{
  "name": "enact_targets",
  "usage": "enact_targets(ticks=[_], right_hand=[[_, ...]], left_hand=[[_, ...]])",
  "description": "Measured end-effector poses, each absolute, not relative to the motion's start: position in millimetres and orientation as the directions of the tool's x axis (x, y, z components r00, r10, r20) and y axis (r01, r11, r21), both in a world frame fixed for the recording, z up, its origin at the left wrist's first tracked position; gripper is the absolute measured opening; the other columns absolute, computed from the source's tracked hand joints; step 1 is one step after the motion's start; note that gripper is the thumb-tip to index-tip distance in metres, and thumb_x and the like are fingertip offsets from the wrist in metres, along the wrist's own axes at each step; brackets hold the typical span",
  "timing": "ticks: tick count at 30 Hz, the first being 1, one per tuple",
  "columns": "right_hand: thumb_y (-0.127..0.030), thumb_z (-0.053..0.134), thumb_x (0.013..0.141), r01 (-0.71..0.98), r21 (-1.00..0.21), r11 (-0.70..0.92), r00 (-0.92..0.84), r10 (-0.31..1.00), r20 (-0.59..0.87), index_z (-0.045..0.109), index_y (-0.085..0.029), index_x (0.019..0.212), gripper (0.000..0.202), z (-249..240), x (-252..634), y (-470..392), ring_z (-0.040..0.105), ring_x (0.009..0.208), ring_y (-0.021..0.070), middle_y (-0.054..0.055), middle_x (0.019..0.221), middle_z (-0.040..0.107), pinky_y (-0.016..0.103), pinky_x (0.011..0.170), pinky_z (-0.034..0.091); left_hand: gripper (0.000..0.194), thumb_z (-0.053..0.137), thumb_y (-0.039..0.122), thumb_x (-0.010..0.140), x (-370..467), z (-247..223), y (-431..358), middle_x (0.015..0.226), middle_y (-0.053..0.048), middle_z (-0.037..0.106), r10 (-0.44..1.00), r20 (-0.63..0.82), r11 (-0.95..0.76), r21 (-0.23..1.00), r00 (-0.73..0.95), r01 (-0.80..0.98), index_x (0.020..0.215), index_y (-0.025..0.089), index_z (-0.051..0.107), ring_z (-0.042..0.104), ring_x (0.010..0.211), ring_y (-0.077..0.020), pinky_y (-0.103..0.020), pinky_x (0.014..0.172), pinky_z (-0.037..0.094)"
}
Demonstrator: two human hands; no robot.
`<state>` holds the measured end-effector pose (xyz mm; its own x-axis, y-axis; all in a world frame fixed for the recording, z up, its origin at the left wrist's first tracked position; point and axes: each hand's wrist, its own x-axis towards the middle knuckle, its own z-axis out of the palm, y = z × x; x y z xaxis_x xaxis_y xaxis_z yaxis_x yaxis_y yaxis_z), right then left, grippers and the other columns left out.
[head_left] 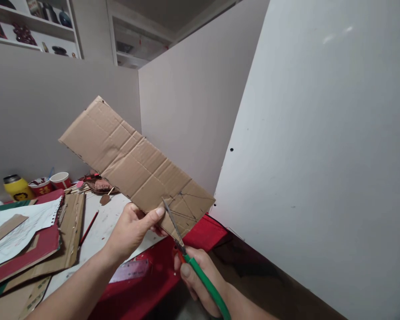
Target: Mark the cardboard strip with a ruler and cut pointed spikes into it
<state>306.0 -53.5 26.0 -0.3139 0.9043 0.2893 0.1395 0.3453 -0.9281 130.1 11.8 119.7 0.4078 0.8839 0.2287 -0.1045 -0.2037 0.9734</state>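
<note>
A long piece of brown cardboard (133, 164), creased across and marked with dark pen lines near its lower right end, is raised above the table. My left hand (136, 226) grips its lower edge, thumb on top and fingers underneath. In my right hand (200, 271) is a pair of scissors (205, 284) with a green handle. One blade lies over the face of the cardboard beside the drawn lines, its tip close to my left thumb; the other blade is hidden behind the sheet.
On the left of the table (102, 222) lie stacked cardboard, a drawn-on paper sheet (23, 233) and a red pencil (89, 227). A purple ruler (130, 270) rests near the front edge. Behind stand a yellow bottle (18, 189) and paper cups (60, 180). A white panel (313, 146) rises on the right.
</note>
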Motion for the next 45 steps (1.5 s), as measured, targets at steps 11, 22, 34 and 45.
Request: enact_targets(ticks=[11, 22, 34, 45], right_hand=[[-0.077, 0.03, 0.089, 0.309, -0.855, 0.416, -0.539, 0.818, 0.204, 0.054, -0.016, 0.102, 0.067, 13.6, 354.0, -57.5, 0.041, 0.057, 0.0109, -0.003, 0.065, 0.044, 0.022, 0.055, 0.039], [-0.079, 0.024, 0.088, 0.372, -0.818, 0.438, -0.558, 0.81, 0.18, 0.053, -0.014, 0.102, 0.072, 34.0, 363.1, -61.1, 0.04, 0.058, 0.0114, -0.001, 0.07, 0.046, 0.023, 0.053, 0.036], [-0.075, 0.025, 0.091, 0.377, -0.792, 0.481, -0.611, 0.771, 0.177, 0.056, -0.013, 0.103, 0.07, 55.1, 357.0, -60.6, 0.041, 0.06, 0.0116, 0.0, 0.07, 0.047, 0.022, 0.054, 0.036], [-0.075, 0.025, 0.091, 0.382, -0.784, 0.489, -0.612, 0.77, 0.182, 0.057, -0.013, 0.098, 0.07, 56.4, 353.7, -59.5, 0.046, 0.057, 0.0114, 0.001, 0.066, 0.05, 0.021, 0.052, 0.038]], left_hand=[[0.025, 0.083, 0.032, 0.068, 97.7, 136.0, 30.4, 0.063, -0.003, 0.07, 0.948, 0.288, -0.257, 0.945, 0.137, -0.203, 0.06, 0.013, 0.069, 0.064, 0.06, -0.0137, -0.022, 0.056, 0.056], [0.023, 0.083, 0.032, 0.067, 79.8, 140.0, 34.2, 0.059, -0.001, 0.065, 0.927, 0.258, -0.227, 0.964, 0.274, -0.138, 0.071, 0.013, 0.072, 0.057, 0.047, -0.0112, -0.022, 0.045, 0.054], [0.032, 0.079, 0.035, 0.072, 75.3, 137.2, 34.8, 0.077, -0.004, 0.072, 0.91, 0.175, -0.188, 0.982, 0.377, -0.003, 0.098, 0.017, 0.072, 0.062, 0.057, -0.0134, -0.021, 0.048, 0.051], [0.021, 0.079, 0.033, 0.073, 77.0, 138.2, 32.0, 0.066, 0.002, 0.067, 0.878, 0.184, -0.196, 0.98, 0.441, -0.018, 0.086, 0.019, 0.071, 0.062, 0.055, -0.0123, -0.019, 0.046, 0.051]])
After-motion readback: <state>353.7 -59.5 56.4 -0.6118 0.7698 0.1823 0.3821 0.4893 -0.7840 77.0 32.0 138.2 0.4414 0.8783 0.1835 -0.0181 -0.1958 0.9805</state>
